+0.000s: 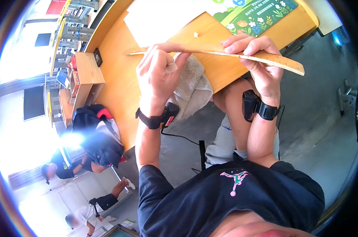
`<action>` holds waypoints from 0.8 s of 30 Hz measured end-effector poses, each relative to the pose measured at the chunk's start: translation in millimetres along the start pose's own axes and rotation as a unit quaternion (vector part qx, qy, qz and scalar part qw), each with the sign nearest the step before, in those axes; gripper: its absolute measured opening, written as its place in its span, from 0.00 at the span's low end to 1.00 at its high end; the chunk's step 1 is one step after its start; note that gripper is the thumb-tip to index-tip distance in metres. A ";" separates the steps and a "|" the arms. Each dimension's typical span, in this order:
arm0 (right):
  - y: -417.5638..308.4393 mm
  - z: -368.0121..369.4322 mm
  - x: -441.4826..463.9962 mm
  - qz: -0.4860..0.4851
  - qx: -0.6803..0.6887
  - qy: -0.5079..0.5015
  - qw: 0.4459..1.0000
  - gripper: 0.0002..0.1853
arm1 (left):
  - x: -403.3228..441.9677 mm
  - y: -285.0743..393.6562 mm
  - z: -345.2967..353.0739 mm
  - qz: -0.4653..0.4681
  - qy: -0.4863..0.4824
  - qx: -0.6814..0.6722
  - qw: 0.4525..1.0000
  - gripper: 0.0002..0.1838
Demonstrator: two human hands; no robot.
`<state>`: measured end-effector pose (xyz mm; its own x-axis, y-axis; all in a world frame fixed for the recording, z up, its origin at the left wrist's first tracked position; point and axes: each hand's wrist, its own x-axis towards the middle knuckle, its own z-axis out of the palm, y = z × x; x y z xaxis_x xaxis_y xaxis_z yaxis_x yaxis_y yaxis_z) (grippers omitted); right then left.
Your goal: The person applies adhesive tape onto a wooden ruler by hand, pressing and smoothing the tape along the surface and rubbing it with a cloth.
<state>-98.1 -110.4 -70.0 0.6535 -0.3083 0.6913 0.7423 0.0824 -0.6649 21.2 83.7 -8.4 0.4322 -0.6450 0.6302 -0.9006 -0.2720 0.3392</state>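
While pinched in left hand (157, 73) and right hand (265, 67), wooden strip (206, 51), ends beyond both.

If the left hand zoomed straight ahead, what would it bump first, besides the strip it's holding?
Probably the white paper on the table: the left hand points that way. How high the hand is isn't clear, so it might pass over instead.
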 end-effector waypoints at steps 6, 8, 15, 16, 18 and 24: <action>0.4 1.9 -0.9 0.048 -0.015 0.040 0.998 0.07 | -0.4 -15.5 5.7 0.088 0.052 -0.002 0.995 0.25; 4.0 2.8 -2.2 0.044 -0.003 0.039 0.998 0.07 | -2.9 -18.3 4.7 0.093 0.061 -0.003 0.994 0.25; 14.3 1.3 -5.0 0.009 0.009 0.028 1.000 0.07 | -5.2 -18.7 0.6 0.109 0.064 -0.011 0.992 0.20; 14.1 1.7 -5.7 0.020 0.012 0.038 0.999 0.07 | -6.5 -19.2 0.3 0.115 0.063 -0.011 0.991 0.19; 14.4 3.5 -6.5 0.031 0.017 0.045 0.998 0.07 | -8.7 -19.9 0.0 0.116 0.067 -0.008 0.991 0.19; 19.0 2.8 -8.0 0.039 0.053 0.054 0.996 0.08 | -16.1 -15.4 -0.6 0.050 0.052 -0.042 0.997 0.20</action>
<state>-88.8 -103.8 -87.4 0.6937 -0.3977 0.6006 0.7056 0.2077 -0.6775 28.2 98.7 -23.3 0.3473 -0.5868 0.7315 -0.9340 -0.1467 0.3257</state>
